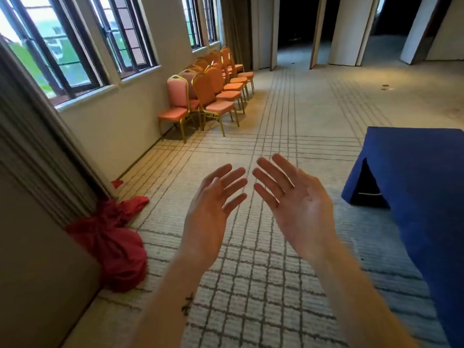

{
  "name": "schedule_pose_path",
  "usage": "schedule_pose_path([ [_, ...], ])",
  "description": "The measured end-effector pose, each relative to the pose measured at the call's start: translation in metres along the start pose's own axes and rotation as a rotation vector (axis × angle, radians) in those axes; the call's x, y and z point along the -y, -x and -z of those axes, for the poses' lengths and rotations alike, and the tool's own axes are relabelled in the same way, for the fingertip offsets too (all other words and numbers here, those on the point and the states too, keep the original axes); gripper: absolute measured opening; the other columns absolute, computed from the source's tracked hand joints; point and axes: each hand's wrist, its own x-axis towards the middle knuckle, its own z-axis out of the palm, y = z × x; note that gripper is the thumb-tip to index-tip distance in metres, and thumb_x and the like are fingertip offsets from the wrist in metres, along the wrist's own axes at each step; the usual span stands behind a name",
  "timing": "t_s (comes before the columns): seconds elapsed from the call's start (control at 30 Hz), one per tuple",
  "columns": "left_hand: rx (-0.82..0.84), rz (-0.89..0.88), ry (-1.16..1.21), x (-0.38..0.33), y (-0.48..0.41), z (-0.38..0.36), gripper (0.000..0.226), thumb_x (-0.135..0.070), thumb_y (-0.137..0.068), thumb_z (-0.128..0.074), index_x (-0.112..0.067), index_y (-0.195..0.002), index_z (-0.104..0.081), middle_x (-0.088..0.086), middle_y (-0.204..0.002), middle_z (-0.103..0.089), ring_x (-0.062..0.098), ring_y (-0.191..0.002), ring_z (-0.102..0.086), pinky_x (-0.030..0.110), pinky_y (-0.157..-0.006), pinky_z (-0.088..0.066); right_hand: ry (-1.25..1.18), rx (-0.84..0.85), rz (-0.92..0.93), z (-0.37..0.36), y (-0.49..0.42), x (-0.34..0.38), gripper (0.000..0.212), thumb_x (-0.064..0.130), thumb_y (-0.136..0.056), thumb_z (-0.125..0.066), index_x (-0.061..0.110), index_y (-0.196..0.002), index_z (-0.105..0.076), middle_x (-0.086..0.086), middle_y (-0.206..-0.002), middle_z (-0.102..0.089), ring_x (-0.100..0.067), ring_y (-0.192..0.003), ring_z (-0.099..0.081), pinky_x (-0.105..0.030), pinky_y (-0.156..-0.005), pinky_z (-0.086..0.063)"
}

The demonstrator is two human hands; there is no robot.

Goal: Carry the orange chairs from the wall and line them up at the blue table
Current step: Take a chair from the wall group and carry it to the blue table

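Left hand: our bare left hand [213, 204] is raised over the middle of the carpet, palm turned inward, fingers straight and slightly fanned, holding nothing.
Right hand: our bare right hand [298, 202] is raised just beside it, palm up and open, fingers straight and spread, touching nothing. The two sets of fingertips come near each other but stay apart.
Left forearm: we see a small dark mark [187, 303] on its skin.
Chairs: the orange padded chairs with gold metal frames [221, 91] stand packed in close rows at the far left edge of the carpet, against the cream wall [113, 131] under the windows. They are well apart from both hands and from the table.
Table: the table draped in a deep blue cloth [414, 184] sits at the right edge of the carpet, one corner pointing toward us. The cloth hangs to the floor, and a slit at that corner shows a dark gap.
Floor: the pale beige carpet with a grey grid pattern [276, 121] carries everything we see.
Bundle: a red knotted cloth bundle [113, 247] lies at the near left edge of the carpet, against a pleated grey curtain [37, 146].
Windows: the dark-framed windows [75, 46] run along the left wall.
Far end: we see dark open doorways [293, 21] between pale panels.
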Motion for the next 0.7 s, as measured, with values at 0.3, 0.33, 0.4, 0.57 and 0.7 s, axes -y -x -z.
schedule_pose_path([
  [0.3, -0.039, 0.059, 0.193, 0.021, -0.159, 0.093, 0.054, -0.038, -0.101, -0.040, -0.009, -0.145, -0.050, 0.013, -0.144, -0.060, 0.031, -0.135, -0.055, 0.053, -0.116, -0.037, 0.052, -0.042, -0.090, 0.005, -0.176, -0.073, 0.050, 0.029, -0.104, -0.034, 0.007, -0.146, -0.048, -0.014, -0.143, -0.058, -0.032, -0.136, -0.053, -0.051, -0.120, -0.030],
  [0.33, -0.021, 0.067, 0.215, 0.021, -0.180, 0.108, 0.053, -0.038, -0.102, -0.038, -0.009, -0.145, -0.051, 0.013, -0.144, -0.060, 0.031, -0.136, -0.055, 0.054, -0.116, -0.037, 0.058, -0.040, -0.096, 0.001, -0.199, -0.083, 0.050, 0.030, -0.103, -0.034, 0.007, -0.146, -0.048, -0.014, -0.144, -0.058, -0.032, -0.136, -0.053, -0.051, -0.120, -0.029],
  [0.4, -0.033, 0.069, 0.249, 0.018, -0.219, 0.139, 0.054, -0.038, -0.101, -0.039, -0.009, -0.144, -0.052, 0.014, -0.144, -0.060, 0.032, -0.136, -0.055, 0.054, -0.116, -0.037, 0.064, -0.053, -0.109, -0.007, -0.244, -0.100, 0.050, 0.030, -0.103, -0.034, 0.007, -0.146, -0.048, -0.014, -0.144, -0.058, -0.032, -0.136, -0.053, -0.051, -0.120, -0.029],
  [0.57, -0.014, 0.061, 0.287, -0.001, -0.319, 0.208, 0.054, -0.038, -0.101, -0.039, -0.008, -0.144, -0.051, 0.014, -0.144, -0.060, 0.033, -0.136, -0.055, 0.056, -0.117, -0.036, 0.070, -0.020, -0.109, -0.034, -0.351, -0.138, 0.049, 0.028, -0.104, -0.034, 0.007, -0.146, -0.047, -0.014, -0.144, -0.058, -0.032, -0.136, -0.053, -0.052, -0.121, -0.027],
  [0.7, 0.014, 0.093, 0.308, -0.011, -0.388, 0.248, 0.050, -0.034, -0.106, -0.035, -0.006, -0.145, -0.050, 0.016, -0.144, -0.059, 0.034, -0.136, -0.054, 0.055, -0.117, -0.035, 0.104, 0.009, -0.109, -0.046, -0.424, -0.167, 0.047, 0.026, -0.105, -0.033, 0.007, -0.147, -0.046, -0.014, -0.145, -0.057, -0.031, -0.136, -0.052, -0.052, -0.120, -0.028],
])
